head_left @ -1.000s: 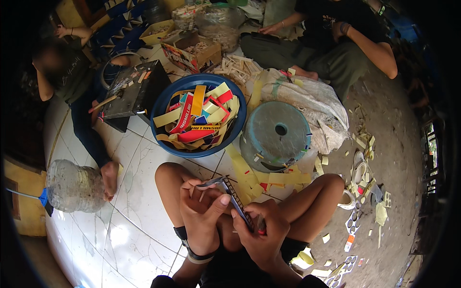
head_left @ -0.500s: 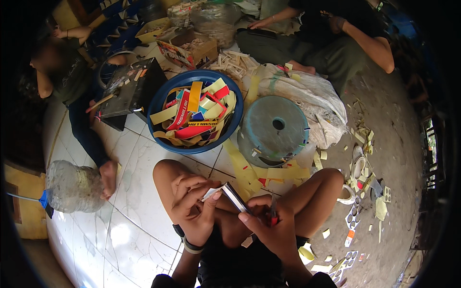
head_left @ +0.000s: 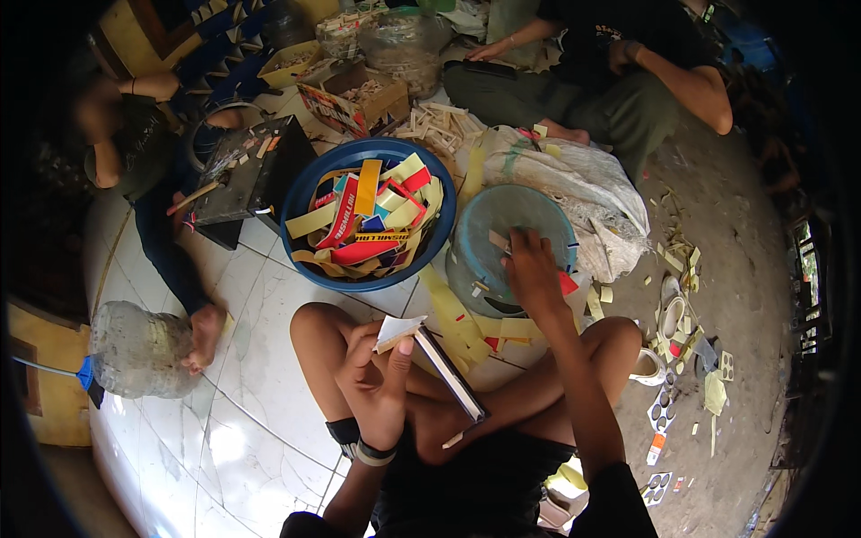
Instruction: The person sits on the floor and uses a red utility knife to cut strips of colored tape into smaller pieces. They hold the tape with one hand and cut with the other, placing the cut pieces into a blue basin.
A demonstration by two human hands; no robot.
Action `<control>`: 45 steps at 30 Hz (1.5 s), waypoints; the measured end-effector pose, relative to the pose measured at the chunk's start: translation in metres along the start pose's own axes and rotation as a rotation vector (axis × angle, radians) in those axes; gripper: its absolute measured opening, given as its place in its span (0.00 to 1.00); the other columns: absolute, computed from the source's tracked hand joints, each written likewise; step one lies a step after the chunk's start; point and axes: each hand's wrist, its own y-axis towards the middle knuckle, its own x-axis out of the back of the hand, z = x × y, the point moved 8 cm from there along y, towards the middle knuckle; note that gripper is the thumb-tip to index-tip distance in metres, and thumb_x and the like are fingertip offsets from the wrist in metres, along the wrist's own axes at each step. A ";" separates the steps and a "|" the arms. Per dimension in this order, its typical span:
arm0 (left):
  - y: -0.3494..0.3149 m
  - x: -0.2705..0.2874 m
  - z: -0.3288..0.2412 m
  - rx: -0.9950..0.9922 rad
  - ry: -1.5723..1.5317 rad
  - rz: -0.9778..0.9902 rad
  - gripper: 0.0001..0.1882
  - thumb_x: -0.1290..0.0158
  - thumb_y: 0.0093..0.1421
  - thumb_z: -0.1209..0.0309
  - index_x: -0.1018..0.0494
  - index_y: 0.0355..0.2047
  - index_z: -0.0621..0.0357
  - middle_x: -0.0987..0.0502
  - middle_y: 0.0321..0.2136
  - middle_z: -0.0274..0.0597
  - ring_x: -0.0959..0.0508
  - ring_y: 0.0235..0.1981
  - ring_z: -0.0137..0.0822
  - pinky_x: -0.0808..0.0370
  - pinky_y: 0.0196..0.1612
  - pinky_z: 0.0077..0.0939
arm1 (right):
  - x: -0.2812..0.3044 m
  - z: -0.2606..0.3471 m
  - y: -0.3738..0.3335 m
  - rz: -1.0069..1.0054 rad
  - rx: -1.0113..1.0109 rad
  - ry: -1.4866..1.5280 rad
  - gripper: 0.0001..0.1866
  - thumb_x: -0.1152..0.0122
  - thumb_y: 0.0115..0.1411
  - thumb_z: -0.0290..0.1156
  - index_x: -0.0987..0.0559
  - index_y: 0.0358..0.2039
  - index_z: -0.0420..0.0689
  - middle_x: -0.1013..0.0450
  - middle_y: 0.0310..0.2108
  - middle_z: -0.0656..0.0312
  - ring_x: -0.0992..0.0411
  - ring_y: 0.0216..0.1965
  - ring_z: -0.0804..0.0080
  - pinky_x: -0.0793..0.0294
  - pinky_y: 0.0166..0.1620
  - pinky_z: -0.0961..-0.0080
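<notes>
"Are you seeing any writing here?"

"Yes, in the basin [head_left: 372,285]. A red strip [head_left: 343,215] is showing bold pale capitals, and a yellow strip [head_left: 384,237] is carrying the same sort of lettering in dark print."

"And behind that?"

"The box [head_left: 330,109] is bearing big print along its colourful side."

"What about clothes?"

"The left shirt [head_left: 143,148] is wearing pale script across its front, but it's blurring too much for me. The right shirt [head_left: 653,29] is showing small lettering, and I'm not making that out either."

Slim dark-edged strip [head_left: 450,374], pale middle, slanting down rightward, white flap [head_left: 400,327] at upper end
</notes>
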 end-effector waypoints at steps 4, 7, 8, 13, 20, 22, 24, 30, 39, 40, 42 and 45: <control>-0.002 0.000 0.001 -0.014 -0.026 -0.040 0.06 0.38 0.64 0.78 0.18 0.40 0.69 0.21 0.42 0.42 0.23 0.44 0.32 0.29 0.51 0.23 | 0.042 0.035 -0.016 -0.085 0.126 0.231 0.29 0.33 0.62 0.27 0.29 0.63 0.40 0.29 0.59 0.47 0.30 0.60 0.52 0.30 0.61 0.59; -0.001 -0.005 0.009 -0.031 -0.072 -0.043 0.06 0.38 0.62 0.80 0.18 0.40 0.69 0.21 0.43 0.43 0.23 0.44 0.32 0.28 0.51 0.24 | 0.049 0.075 -0.060 0.511 -0.023 1.198 0.27 0.35 0.65 0.27 0.29 0.63 0.38 0.27 0.59 0.50 0.26 0.57 0.67 0.26 0.59 0.67; 0.001 -0.008 0.013 -0.025 -0.077 -0.044 0.06 0.38 0.62 0.81 0.18 0.40 0.69 0.21 0.43 0.43 0.23 0.44 0.32 0.28 0.50 0.24 | 0.055 0.093 -0.073 0.666 -0.039 1.403 0.26 0.35 0.66 0.27 0.29 0.64 0.38 0.25 0.56 0.51 0.25 0.55 0.71 0.24 0.56 0.70; 0.005 -0.019 0.022 -0.065 0.002 -0.001 0.06 0.41 0.65 0.80 0.21 0.41 0.71 0.24 0.45 0.41 0.24 0.44 0.29 0.30 0.50 0.21 | 0.074 0.106 -0.083 0.445 -0.144 1.268 0.26 0.35 0.66 0.25 0.28 0.64 0.38 0.19 0.45 0.54 0.19 0.42 0.73 0.19 0.47 0.75; 0.007 -0.022 0.011 -0.127 0.185 -0.038 0.08 0.35 0.57 0.81 0.17 0.38 0.66 0.19 0.39 0.43 0.23 0.43 0.38 0.27 0.50 0.29 | 0.096 0.107 -0.080 0.197 0.040 0.867 0.22 0.37 0.65 0.24 0.22 0.59 0.38 0.17 0.42 0.50 0.16 0.40 0.66 0.19 0.43 0.74; 0.007 -0.024 0.000 -0.192 0.276 -0.049 0.08 0.34 0.55 0.81 0.16 0.37 0.65 0.18 0.38 0.42 0.23 0.44 0.40 0.28 0.50 0.31 | 0.102 0.109 -0.082 0.211 0.065 0.756 0.21 0.36 0.65 0.25 0.21 0.59 0.38 0.17 0.43 0.49 0.16 0.40 0.62 0.18 0.43 0.72; 0.008 -0.025 -0.010 -0.225 0.329 -0.045 0.09 0.34 0.54 0.81 0.16 0.36 0.63 0.18 0.37 0.41 0.24 0.44 0.41 0.28 0.51 0.32 | 0.106 0.110 -0.081 0.189 0.087 0.695 0.21 0.36 0.64 0.25 0.21 0.58 0.40 0.17 0.42 0.50 0.16 0.40 0.60 0.18 0.43 0.70; 0.009 -0.029 -0.024 -0.270 0.352 -0.033 0.09 0.32 0.52 0.80 0.15 0.35 0.61 0.18 0.36 0.40 0.24 0.44 0.42 0.29 0.52 0.34 | 0.117 0.108 -0.080 0.101 0.125 0.671 0.21 0.35 0.63 0.26 0.20 0.58 0.43 0.17 0.42 0.53 0.16 0.40 0.62 0.18 0.42 0.68; 0.004 -0.031 -0.031 -0.287 0.371 -0.034 0.10 0.32 0.50 0.81 0.15 0.34 0.62 0.19 0.35 0.40 0.24 0.43 0.41 0.29 0.50 0.33 | 0.123 0.110 -0.086 0.109 0.205 0.506 0.26 0.32 0.61 0.29 0.21 0.61 0.51 0.19 0.34 0.63 0.20 0.29 0.71 0.20 0.33 0.71; 0.004 -0.030 -0.032 -0.278 0.361 -0.036 0.10 0.32 0.50 0.81 0.15 0.34 0.62 0.19 0.35 0.40 0.24 0.43 0.41 0.29 0.49 0.32 | 0.123 0.111 -0.086 0.109 0.205 0.502 0.27 0.32 0.60 0.29 0.22 0.61 0.51 0.20 0.34 0.63 0.20 0.29 0.71 0.20 0.33 0.72; 0.003 -0.028 -0.036 -0.266 0.378 -0.047 0.10 0.32 0.50 0.81 0.15 0.35 0.61 0.19 0.35 0.40 0.24 0.42 0.41 0.30 0.49 0.32 | 0.124 0.112 -0.087 0.108 0.214 0.488 0.28 0.31 0.59 0.29 0.22 0.61 0.51 0.20 0.33 0.63 0.20 0.29 0.70 0.21 0.32 0.73; 0.003 -0.028 -0.041 -0.284 0.402 -0.035 0.10 0.32 0.50 0.81 0.15 0.35 0.61 0.19 0.35 0.40 0.24 0.42 0.40 0.30 0.49 0.32 | 0.129 0.112 -0.088 0.084 0.228 0.494 0.27 0.31 0.59 0.28 0.21 0.61 0.50 0.19 0.34 0.62 0.20 0.29 0.70 0.21 0.31 0.74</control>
